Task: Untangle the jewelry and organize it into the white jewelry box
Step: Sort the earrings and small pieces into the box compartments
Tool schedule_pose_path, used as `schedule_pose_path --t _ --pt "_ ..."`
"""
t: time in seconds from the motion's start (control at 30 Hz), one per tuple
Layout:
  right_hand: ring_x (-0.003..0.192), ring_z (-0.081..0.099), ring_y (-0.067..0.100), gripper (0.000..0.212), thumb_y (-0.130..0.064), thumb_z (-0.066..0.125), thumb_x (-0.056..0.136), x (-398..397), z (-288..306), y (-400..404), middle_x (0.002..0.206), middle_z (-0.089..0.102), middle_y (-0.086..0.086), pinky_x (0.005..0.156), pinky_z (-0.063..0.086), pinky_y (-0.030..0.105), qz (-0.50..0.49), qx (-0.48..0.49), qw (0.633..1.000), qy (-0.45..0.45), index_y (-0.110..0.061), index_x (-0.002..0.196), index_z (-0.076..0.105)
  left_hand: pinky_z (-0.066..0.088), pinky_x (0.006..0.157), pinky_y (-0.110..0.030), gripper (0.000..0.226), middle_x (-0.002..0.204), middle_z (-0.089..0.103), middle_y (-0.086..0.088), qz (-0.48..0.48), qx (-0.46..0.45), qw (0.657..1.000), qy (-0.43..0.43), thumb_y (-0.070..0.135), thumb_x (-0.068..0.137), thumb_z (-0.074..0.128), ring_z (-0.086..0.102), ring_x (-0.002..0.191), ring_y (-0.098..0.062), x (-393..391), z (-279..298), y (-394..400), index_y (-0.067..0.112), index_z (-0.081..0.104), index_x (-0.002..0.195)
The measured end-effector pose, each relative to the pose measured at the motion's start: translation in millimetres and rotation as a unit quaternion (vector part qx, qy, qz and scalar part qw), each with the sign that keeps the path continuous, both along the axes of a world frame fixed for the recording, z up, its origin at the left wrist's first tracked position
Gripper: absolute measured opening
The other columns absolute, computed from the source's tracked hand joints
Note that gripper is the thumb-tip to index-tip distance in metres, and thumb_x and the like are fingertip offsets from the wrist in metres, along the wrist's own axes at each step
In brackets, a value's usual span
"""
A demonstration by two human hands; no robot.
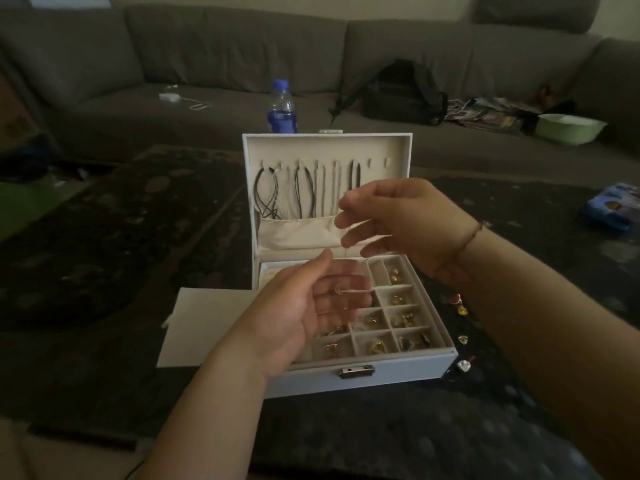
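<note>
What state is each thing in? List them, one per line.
White jewelry box: lid up, front latch undone.
Dark cord necklaces: hanging from the lid's hooks.
Small gold pieces: sorted into tray compartments.
Thin pale chain: lying across the left hand's fingers.
Left hand: palm up, over the tray.
Right hand: blurred, fingers loosely spread.
Clear plastic bottle: upright, blue cap on.

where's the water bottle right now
In the head view, the water bottle stands upright just behind the open white jewelry box, near its lid's left corner, before the gray sofa.

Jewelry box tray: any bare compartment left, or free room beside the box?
The narrow compartment at the back of the jewelry box looks bare. The white sheet on its left is free. The right side is crowded with loose pieces; the other compartments hold gold items.
</note>
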State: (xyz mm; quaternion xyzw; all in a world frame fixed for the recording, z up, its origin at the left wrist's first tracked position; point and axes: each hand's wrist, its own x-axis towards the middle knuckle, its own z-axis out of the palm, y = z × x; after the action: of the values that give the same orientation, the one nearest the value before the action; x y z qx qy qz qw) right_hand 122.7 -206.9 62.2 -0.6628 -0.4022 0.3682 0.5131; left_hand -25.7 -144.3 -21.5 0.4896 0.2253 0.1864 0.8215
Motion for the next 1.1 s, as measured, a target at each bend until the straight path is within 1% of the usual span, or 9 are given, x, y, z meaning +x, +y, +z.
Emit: schedule_pose_path --t 0.13,0.33,0.47,0.63,0.73,0.87,0.93,1.03,1.1 --pt "0.074 0.071 0.021 0.019 -0.021 0.059 0.096 -1 -17 12 0.087 0.074 0.008 0.066 0.058 0.033 -0.032 -0.009 0.998 0.059 -0.005 0.101 0.068 0.06 0.083 -0.038 0.038 0.111 0.072 -0.02 0.092 -0.031 0.995 0.027 0.03 0.101 0.048 0.072 0.101 -0.028 -11 0 13 0.0 0.065 0.117" --pt "0.075 0.072 0.022 0.018 -0.018 0.059 0.095 -7 -55 9 0.087 0.073 0.012 0.07 0.061 0.034 -0.05 -0.031 0.99 0.126 -0.003 0.101 0.067 0.059 0.087 -0.035 0.022 0.104 0.074 -0.004 0.103 0.147 0.973 0.145 0.014 0.101 0.052 0.073 0.096 -0.014 -20 -4 14 0.018 0.066 0.117" --pt "0.072 0.072 0.021 0.019 -0.017 0.059 0.095 -7 -68 3 0.084 0.073 0.013 0.068 0.062 0.033 -0.075 -0.028 0.99 0.112 0.0 0.098 0.067 0.06 0.082 -0.033 0.038 0.099 0.068 0.008 0.164 0.367 0.885 0.234 0.001 0.098 0.05 0.07 0.087 -0.008 -12 -19 15 0.024 0.066 0.124" --pt "0.075 0.072 0.023 0.017 -0.017 0.06 0.094 -2 -74 -7 0.086 0.073 0.015 0.067 0.061 0.03 -0.096 -0.028 0.992 0.076 -0.002 0.097 0.068 0.052 0.085 -0.022 0.031 0.102 0.072 0.008 0.154 0.577 0.764 0.244 0.01 0.095 0.059 0.066 0.093 -0.008 0 -20 4 0.027 0.07 0.119" --pt "0.075 0.072 0.023 0.018 -0.016 0.06 0.094 2 -75 -9 0.086 0.073 0.014 0.068 0.061 0.029 -0.093 -0.029 0.993 0.06 -0.001 0.097 0.068 0.053 0.089 -0.032 0.021 0.102 0.072 0.006 0.131 0.642 0.702 0.28 0.019 0.093 0.063 0.064 0.097 -0.013 2 -20 3 0.03 0.074 0.108" --pt "0.075 0.073 0.021 0.015 -0.017 0.06 0.094 0 -75 -7 0.084 0.073 0.012 0.066 0.06 0.028 -0.072 -0.035 0.996 0.026 -0.004 0.095 0.069 0.045 0.093 -0.033 0.02 0.105 0.07 0.007 0.104 0.669 0.655 0.336 0.022 0.094 0.062 0.057 0.106 -0.015 4 -20 7 0.031 0.073 0.108" --pt "0.073 0.073 0.019 0.015 -0.017 0.061 0.093 -1 -75 -3 0.084 0.073 0.011 0.066 0.061 0.03 -0.052 -0.042 0.998 0.016 -0.005 0.096 0.069 0.045 0.09 -0.03 0.021 0.105 0.069 0.007 0.101 0.65 0.672 0.339 0.02 0.095 0.06 0.058 0.106 -0.014 3 -20 8 0.031 0.073 0.108" --pt "0.071 0.072 0.016 0.017 -0.018 0.062 0.093 -4 -74 3 0.085 0.073 0.008 0.061 0.059 0.029 -0.006 -0.069 0.997 0.016 -0.004 0.099 0.069 0.045 0.082 -0.016 0.028 0.109 0.068 0.009 0.135 0.538 0.774 0.306 0.012 0.097 0.056 0.06 0.099 -0.006 -9 -10 16 0.029 0.071 0.112" --pt "0.069 0.071 0.015 0.016 -0.019 0.061 0.093 -6 -73 6 0.085 0.073 0.006 0.058 0.058 0.027 0.023 -0.085 0.996 0.022 -0.006 0.099 0.068 0.039 0.076 -0.01 0.028 0.113 0.066 0.011 0.188 0.52 0.773 0.31 0.012 0.097 0.056 0.057 0.097 -0.002 -22 -3 25 0.029 0.068 0.117"
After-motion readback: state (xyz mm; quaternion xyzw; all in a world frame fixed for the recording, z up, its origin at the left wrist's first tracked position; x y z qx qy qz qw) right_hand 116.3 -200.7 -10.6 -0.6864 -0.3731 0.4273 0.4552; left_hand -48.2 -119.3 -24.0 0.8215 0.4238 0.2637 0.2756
